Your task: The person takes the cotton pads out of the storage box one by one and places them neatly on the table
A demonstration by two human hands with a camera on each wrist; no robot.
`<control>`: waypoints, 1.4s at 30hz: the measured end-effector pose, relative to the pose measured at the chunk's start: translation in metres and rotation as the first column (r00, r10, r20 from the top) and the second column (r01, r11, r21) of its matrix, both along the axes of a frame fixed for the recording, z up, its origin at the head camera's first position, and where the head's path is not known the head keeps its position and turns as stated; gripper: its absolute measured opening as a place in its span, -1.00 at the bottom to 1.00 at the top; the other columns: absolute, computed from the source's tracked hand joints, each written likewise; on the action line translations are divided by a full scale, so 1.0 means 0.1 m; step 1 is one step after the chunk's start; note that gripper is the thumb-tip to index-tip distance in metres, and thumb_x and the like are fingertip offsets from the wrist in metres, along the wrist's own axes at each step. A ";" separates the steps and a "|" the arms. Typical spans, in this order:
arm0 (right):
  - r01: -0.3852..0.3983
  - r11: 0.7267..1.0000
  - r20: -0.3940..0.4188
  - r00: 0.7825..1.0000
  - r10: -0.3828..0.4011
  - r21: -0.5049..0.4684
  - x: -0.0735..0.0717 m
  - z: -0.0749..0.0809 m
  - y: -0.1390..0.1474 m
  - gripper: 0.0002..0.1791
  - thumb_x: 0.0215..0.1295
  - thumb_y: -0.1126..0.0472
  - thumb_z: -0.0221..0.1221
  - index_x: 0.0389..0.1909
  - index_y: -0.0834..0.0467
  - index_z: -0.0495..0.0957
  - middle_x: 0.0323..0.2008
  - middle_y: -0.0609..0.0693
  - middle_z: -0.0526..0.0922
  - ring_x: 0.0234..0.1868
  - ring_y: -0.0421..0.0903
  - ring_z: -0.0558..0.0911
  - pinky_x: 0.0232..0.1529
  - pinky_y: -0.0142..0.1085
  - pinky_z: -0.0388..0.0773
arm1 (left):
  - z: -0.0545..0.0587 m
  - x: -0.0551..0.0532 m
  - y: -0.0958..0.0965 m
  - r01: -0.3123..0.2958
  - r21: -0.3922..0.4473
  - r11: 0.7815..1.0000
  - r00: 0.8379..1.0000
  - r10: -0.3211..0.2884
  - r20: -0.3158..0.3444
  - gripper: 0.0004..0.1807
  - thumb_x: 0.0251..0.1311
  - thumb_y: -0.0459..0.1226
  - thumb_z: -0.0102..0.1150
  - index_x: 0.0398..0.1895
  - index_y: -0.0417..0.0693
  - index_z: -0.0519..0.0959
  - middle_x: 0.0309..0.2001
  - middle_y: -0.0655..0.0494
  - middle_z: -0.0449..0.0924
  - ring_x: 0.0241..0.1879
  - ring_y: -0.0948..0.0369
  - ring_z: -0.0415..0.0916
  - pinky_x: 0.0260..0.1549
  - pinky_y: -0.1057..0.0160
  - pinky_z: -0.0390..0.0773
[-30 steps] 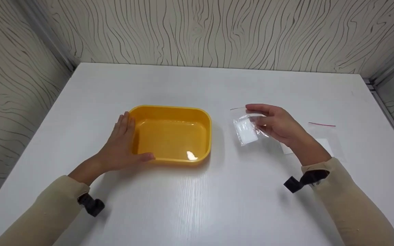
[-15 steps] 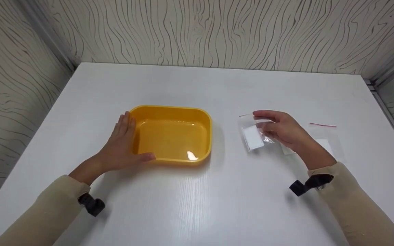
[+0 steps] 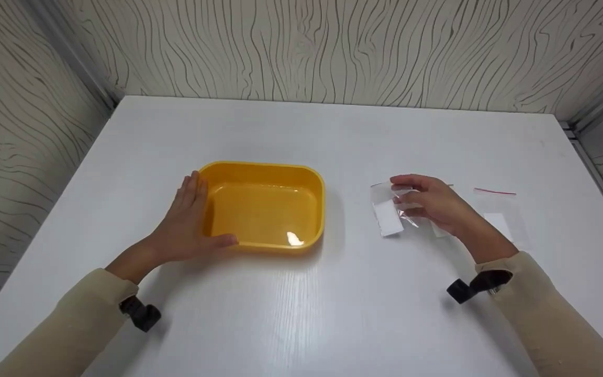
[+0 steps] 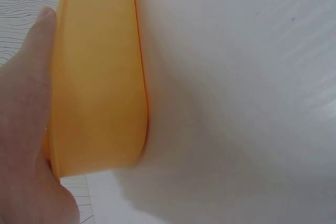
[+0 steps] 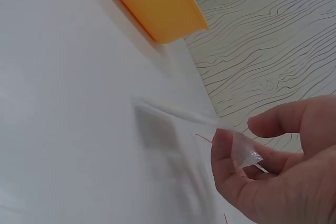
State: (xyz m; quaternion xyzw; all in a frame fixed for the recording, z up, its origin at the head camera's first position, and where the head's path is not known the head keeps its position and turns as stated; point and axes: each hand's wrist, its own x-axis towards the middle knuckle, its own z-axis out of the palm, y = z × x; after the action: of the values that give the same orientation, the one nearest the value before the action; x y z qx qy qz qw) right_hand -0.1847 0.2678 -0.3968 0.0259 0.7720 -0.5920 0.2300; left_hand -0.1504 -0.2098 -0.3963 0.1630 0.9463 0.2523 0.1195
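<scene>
In the head view my left hand (image 3: 181,225) rests against the left end of a yellow plastic tub (image 3: 262,212), fingers straight along its wall and thumb over the front rim. The left wrist view has the tub's outer wall (image 4: 97,77) close beside that hand. Right of the tub, my right hand (image 3: 432,201) holds a clear zip bag (image 3: 388,217) with a white rectangular piece inside. The bag hangs low over the table, tilted, its upper corner between the fingers (image 5: 223,156) in the right wrist view.
A red-striped zip bag (image 3: 499,222) with a white piece inside lies flat to the right, partly behind the right wrist. Another bag (image 3: 440,229) lies mostly hidden beneath the right hand. Behind the white table (image 3: 301,314) stands a wood-patterned wall (image 3: 301,52).
My right hand has moved a little right and toward the table's front, lowering the zip bag. My left hand and the tub have stayed where they were.
</scene>
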 end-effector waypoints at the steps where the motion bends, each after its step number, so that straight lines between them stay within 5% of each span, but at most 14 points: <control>1: -0.005 1.000 0.005 1.000 0.005 0.004 0.00 0.00 0.01 -0.39 0.49 0.33 0.07 0.50 0.32 0.20 0.36 0.21 0.33 0.02 -0.21 0.58 0.02 -0.38 0.60 | 0.00 0.00 0.00 0.000 0.001 1.000 1.000 0.000 -0.001 0.46 0.08 0.35 0.27 0.58 -0.36 -0.42 0.60 -0.28 -0.61 0.58 -0.16 -0.63 0.50 -0.24 -0.37; 14: -0.088 0.996 0.047 0.995 0.086 0.029 0.03 -0.01 0.09 -0.34 0.59 0.11 0.01 0.55 0.29 0.09 0.41 0.29 0.21 0.21 0.03 0.45 0.12 -0.29 0.60 | 0.00 0.00 0.01 -0.001 0.006 1.000 1.000 0.001 -0.007 0.43 0.10 0.29 0.30 0.59 -0.35 -0.42 0.60 -0.28 -0.60 0.58 -0.19 -0.61 0.49 -0.26 -0.37; 24: -0.157 0.984 0.005 0.988 0.157 0.084 0.10 0.08 0.13 -0.29 0.60 -0.01 -0.02 0.58 0.27 0.07 0.47 0.25 0.19 0.31 0.10 0.34 0.25 -0.24 0.46 | -0.02 -0.01 0.00 0.002 -0.008 1.000 1.000 -0.002 -0.005 0.44 0.09 0.33 0.29 0.57 -0.39 -0.38 0.59 -0.30 -0.61 0.58 -0.17 -0.62 0.50 -0.23 -0.38; 31: -0.184 0.981 0.002 0.983 0.184 0.055 0.12 0.14 0.15 -0.24 0.63 -0.02 -0.06 0.59 0.35 -0.05 0.60 0.24 -0.04 0.56 0.22 0.06 0.44 0.02 0.28 | -0.01 -0.01 0.00 0.001 0.004 1.000 1.000 -0.001 -0.008 0.45 0.09 0.33 0.30 0.58 -0.39 -0.39 0.59 -0.31 -0.60 0.58 -0.18 -0.61 0.50 -0.23 -0.37; 42: -0.216 0.970 0.021 0.976 0.215 0.114 0.17 0.18 0.13 -0.16 0.60 -0.07 -0.01 0.59 0.36 -0.09 0.59 0.28 -0.07 0.58 0.24 -0.01 0.45 0.08 0.21 | -0.02 -0.02 -0.01 0.006 0.015 1.000 1.000 -0.006 -0.013 0.44 0.10 0.30 0.31 0.58 -0.37 -0.40 0.59 -0.30 -0.61 0.58 -0.19 -0.60 0.50 -0.23 -0.38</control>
State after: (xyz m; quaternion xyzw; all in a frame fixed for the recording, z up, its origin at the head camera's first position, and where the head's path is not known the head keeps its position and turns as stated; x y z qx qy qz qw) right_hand -0.1675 0.2812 -0.3791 -0.0421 0.8023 -0.5176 0.2944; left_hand -0.1520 -0.2106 -0.3980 0.1683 0.9447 0.2580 0.1127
